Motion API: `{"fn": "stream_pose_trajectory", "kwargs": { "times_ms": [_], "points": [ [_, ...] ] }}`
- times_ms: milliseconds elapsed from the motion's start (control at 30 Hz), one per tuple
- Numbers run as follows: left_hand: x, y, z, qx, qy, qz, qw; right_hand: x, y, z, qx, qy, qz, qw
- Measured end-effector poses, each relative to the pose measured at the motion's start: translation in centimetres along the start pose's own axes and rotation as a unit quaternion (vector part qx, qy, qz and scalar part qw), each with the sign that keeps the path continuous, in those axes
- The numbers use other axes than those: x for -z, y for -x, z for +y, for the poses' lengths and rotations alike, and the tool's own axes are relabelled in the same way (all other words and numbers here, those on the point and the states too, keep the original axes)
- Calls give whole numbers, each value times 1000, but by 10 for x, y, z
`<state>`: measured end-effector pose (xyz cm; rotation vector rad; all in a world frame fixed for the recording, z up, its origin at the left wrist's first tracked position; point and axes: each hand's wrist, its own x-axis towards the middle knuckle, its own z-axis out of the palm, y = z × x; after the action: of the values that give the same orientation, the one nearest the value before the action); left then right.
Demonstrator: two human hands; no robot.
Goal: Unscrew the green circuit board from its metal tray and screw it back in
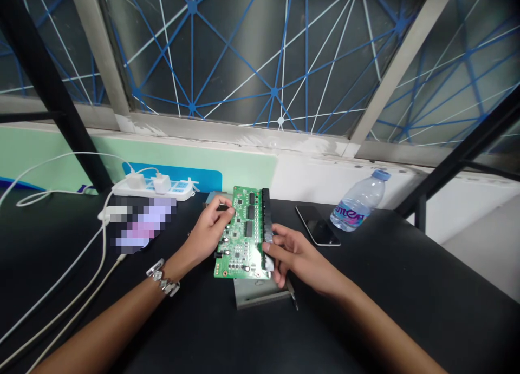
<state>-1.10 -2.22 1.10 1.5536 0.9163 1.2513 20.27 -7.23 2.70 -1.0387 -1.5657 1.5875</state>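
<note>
A green circuit board [244, 244] with black chips and a long row of black port sockets [266, 217] along its right edge is held up over the table. My left hand [209, 228] pinches its left edge near the top. On the other side, my right hand [294, 253] grips the socket row at the lower right, thumb in front and fingers partly behind. Below the board, a grey metal casing [260, 295] lies on the table, mostly covered by it. A bluish box-like part [215, 196] shows behind my left hand.
A dark phone [319, 226] and a water bottle [357, 203] are on the black table at the right. At the left are a blurred-out phone [142, 225], white cables [103, 249] and a power strip [154, 187] by the wall.
</note>
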Motion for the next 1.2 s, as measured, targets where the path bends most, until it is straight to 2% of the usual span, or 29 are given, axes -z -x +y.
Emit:
{"fn": "stream_pose_trajectory", "kwargs": {
  "times_ms": [200,700,833,1033,1200],
  "points": [
    [0,-2,-6,24,29,-10,999,-2,1,3,11,-39,30,999],
    [0,-3,-12,40,-47,-27,998,-2,5,-8,19,-82,-5,996],
    [-1,-1,-12,78,-39,-38,996,-3,6,-8,26,-85,-10,996],
    [-3,1,-12,69,-30,-50,996,-6,9,-11,11,-63,6,998],
    [-3,0,-11,71,-18,-39,997,-7,9,-12,15,-76,7,997]
  ]
}}
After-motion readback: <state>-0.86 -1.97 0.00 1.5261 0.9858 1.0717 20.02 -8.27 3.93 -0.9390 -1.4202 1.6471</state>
